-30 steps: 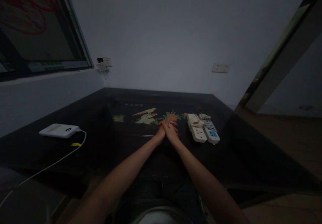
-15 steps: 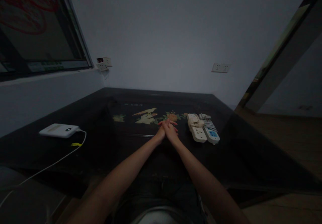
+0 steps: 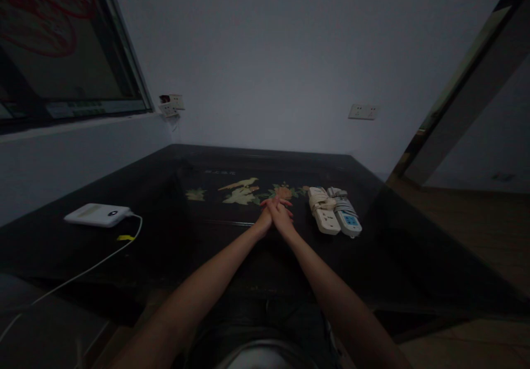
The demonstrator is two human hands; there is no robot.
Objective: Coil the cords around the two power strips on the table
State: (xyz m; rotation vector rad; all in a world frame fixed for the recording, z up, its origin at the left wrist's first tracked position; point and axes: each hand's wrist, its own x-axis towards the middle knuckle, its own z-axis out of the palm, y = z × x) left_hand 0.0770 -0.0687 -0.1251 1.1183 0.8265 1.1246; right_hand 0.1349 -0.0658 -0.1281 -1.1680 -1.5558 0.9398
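Observation:
My left hand (image 3: 265,220) and my right hand (image 3: 282,218) are clasped together over the middle of the dark table (image 3: 165,247). Their fingers are interlaced and folded closed, and no object shows in them. Right of my hands lie two power strips side by side, each with its cord wound around it. The nearer one is cream white (image 3: 328,221); the other has a blue socket face (image 3: 350,221). Flower and bird pictures (image 3: 242,195) decorate the tabletop just beyond my hands.
At the left, a white power bank (image 3: 98,215) rests on the table, a white cable (image 3: 95,264) running from it over the front edge. Beside the cable is a yellow scrap (image 3: 125,237). Wall sockets (image 3: 363,111) sit above the table's back edge; a window (image 3: 70,43) is at left.

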